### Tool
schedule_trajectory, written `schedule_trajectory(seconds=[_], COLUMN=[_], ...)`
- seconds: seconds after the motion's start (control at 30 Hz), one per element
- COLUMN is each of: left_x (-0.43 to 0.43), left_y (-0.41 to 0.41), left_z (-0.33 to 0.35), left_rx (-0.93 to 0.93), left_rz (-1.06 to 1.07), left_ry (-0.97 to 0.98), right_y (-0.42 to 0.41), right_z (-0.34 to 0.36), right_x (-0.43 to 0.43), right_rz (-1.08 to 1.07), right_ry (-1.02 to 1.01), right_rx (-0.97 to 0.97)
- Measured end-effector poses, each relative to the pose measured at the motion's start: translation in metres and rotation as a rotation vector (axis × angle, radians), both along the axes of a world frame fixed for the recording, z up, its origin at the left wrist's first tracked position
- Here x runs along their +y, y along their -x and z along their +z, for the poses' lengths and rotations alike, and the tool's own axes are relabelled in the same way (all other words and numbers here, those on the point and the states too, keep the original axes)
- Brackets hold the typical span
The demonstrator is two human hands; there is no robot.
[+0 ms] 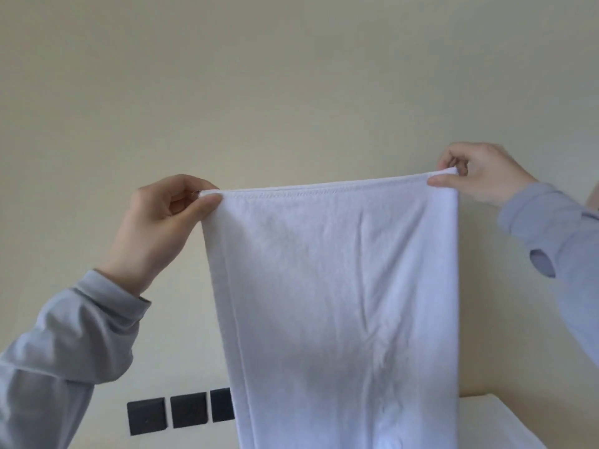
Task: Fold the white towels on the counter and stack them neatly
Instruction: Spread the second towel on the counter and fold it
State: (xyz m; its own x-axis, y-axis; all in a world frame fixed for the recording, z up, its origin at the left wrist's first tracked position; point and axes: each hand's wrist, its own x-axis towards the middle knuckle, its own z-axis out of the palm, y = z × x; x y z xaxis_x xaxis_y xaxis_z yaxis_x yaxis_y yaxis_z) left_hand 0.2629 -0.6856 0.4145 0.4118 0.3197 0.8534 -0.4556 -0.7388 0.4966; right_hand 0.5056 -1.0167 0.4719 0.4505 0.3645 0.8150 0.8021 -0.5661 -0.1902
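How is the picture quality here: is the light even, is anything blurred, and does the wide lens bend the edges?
Head view: soft, even light, no glare, faint grey creases on the towel. Head view: the left hand and right hand pinching its top corners are sharp; the sleeves at the edges look softer. Head view: the dark wall plates sit tilted, perhaps lens distortion.

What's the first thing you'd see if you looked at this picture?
A big white towel hangs right in the middle, held up in front of a plain wall. The left hand pinches its top left corner and the right hand pinches its top right corner, so the top edge is stretched out straight. Low on the wall, left of the towel, sit three dark squares.
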Motion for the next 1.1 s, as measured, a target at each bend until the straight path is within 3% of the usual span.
schedule_trajectory(seconds=[0.17,0.33,0.47,0.7,0.93,1.0,1.1], left_x=[-0.035,-0.028,0.001,0.068,0.137,0.152,0.163], left_y=[0.011,0.033,0.072,0.174,0.271,0.292,0.307], left_z=[-0.023,-0.092,-0.186,-0.376,-0.511,-0.536,-0.567], left_rx=[0.046,0.2,0.39,0.812,0.731,0.751,0.846], left_rz=[-0.036,0.016,0.083,0.334,0.63,0.67,0.698], left_ry=[0.044,0.172,0.403,0.825,1.221,1.268,1.266], right_y=[-0.013,-0.027,-0.014,0.07,0.178,0.206,0.229], right_z=[0.017,-0.02,-0.123,-0.363,-0.525,-0.545,-0.577], right_x=[0.024,0.124,0.23,0.399,0.526,0.557,0.594], right_rz=[-0.236,-0.285,-0.082,0.295,0.534,0.636,0.679], right_ry=[0.096,0.397,0.567,0.821,0.854,0.817,0.847], right_rx=[-0.081,-0.12,-0.038,0.136,0.326,0.474,0.518])
